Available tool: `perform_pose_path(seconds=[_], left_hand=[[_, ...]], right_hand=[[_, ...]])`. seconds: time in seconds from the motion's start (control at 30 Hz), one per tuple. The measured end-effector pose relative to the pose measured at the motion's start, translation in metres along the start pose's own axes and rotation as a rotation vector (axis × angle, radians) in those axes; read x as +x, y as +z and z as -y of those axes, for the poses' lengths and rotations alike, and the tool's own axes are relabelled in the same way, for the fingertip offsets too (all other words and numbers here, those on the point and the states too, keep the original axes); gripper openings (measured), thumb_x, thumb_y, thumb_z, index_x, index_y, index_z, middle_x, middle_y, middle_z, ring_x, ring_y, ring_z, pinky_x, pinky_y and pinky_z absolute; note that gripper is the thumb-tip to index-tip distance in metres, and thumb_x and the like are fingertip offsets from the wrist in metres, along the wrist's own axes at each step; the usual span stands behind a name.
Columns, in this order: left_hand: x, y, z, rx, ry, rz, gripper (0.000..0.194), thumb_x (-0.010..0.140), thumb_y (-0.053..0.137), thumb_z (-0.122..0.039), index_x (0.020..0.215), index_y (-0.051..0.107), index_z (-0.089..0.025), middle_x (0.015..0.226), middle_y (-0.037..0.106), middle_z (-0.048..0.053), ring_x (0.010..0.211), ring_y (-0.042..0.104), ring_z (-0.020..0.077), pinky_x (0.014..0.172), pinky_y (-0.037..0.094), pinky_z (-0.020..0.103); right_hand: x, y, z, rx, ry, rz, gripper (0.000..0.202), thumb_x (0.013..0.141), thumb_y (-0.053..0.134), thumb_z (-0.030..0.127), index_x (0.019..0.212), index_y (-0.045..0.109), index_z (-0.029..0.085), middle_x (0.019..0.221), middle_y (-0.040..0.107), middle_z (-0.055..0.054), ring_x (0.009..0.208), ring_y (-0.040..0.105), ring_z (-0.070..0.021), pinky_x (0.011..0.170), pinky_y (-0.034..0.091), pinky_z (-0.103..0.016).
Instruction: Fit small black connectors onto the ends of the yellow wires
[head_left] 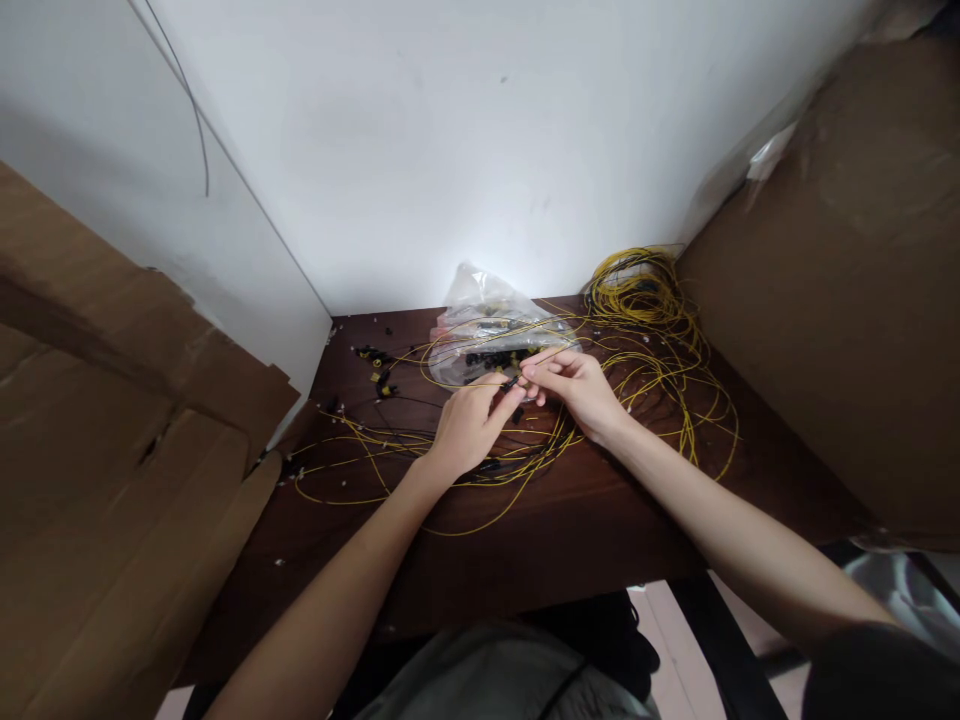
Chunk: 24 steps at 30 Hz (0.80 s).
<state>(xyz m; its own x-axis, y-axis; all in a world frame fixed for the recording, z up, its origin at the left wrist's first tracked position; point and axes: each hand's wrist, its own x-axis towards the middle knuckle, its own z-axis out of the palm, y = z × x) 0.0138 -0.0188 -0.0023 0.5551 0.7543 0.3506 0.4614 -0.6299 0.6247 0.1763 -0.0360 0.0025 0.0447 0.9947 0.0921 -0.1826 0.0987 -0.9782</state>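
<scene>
- Above the dark tabletop (585,510), both hands, left (471,425) and right (574,388), close together, fingertips pinching a small black connector (510,383).
- Beside them: clear plastic bag (480,290), yellow wires (637,290).

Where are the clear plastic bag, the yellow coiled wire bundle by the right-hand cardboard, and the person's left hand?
Clear plastic bag (471,287): head view, on its upper part.
Yellow coiled wire bundle (628,295): head view, on its coils.
Left hand (463,425): head view, on its back.

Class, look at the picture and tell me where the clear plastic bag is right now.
In the head view, the clear plastic bag lies at the middle of the dark table, just beyond the hands.
</scene>
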Motion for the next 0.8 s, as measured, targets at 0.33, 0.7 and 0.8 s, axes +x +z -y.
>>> perform_pose_path(seconds=[0.33, 0.7, 0.8], left_hand=[[-0.0002, -0.0006, 0.0022, 0.046, -0.031, 0.054, 0.033, 0.092, 0.034, -0.032, 0.072, 0.055, -0.016, 0.073, 0.061, 0.003, 0.066, 0.056, 0.0137, 0.062, 0.040, 0.025], [0.0005, -0.0029, 0.0007, 0.074, -0.023, 0.105, 0.035, 0.091, 0.035, -0.031, 0.066, 0.055, -0.017, 0.070, 0.062, 0.002, 0.066, 0.057, 0.0137, 0.063, 0.039, 0.025], [0.0004, -0.0030, -0.0002, 0.073, -0.024, 0.103, 0.035, 0.091, 0.035, -0.030, 0.065, 0.055, -0.017, 0.068, 0.062, 0.002, 0.065, 0.057, 0.0136, 0.062, 0.039, 0.024]], right_hand=[[0.0007, -0.0007, -0.0007, -0.041, 0.005, -0.017, 0.025, 0.062, 0.076, 0.033, 0.077, 0.069, 0.014, 0.066, 0.067, -0.003, 0.054, 0.056, -0.0096, 0.051, 0.045, -0.023], [0.0006, -0.0003, -0.0012, -0.034, 0.004, -0.049, 0.024, 0.062, 0.076, 0.032, 0.074, 0.068, 0.013, 0.065, 0.066, -0.003, 0.053, 0.055, -0.0093, 0.051, 0.045, -0.023], [0.0013, -0.0013, -0.0012, -0.029, 0.000, -0.088, 0.023, 0.062, 0.076, 0.031, 0.074, 0.068, 0.014, 0.065, 0.065, -0.002, 0.052, 0.055, -0.0090, 0.051, 0.045, -0.024]])
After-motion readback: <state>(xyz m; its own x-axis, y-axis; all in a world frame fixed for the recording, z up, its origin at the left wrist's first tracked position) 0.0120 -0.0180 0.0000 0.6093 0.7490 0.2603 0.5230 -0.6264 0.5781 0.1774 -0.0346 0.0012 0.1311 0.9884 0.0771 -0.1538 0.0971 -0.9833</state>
